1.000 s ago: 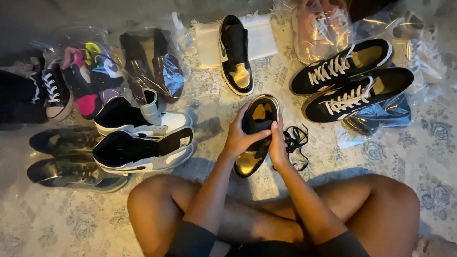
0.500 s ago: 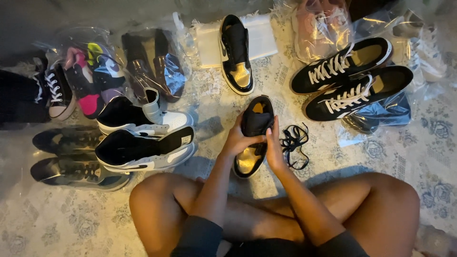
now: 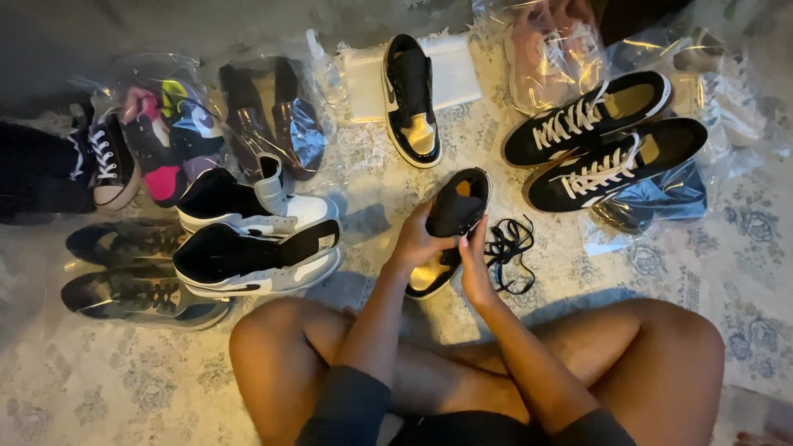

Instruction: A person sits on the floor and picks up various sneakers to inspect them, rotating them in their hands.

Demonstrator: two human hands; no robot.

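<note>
Clear plastic bags lie around me on the patterned rug (image 3: 677, 281): one bag (image 3: 169, 132) holds a pink and neon shoe, another (image 3: 277, 116) a dark brown pair, a third (image 3: 549, 49) a pinkish pair. A black and gold high-top (image 3: 411, 99) rests on a white bag. I hold its unlaced twin, the black and gold sneaker (image 3: 450, 227), just above the rug before my crossed legs, toe toward me. My left hand (image 3: 417, 244) is curled around its side; my right hand (image 3: 475, 268) grips the opposite edge. Black laces (image 3: 508, 252) lie beside it.
</note>
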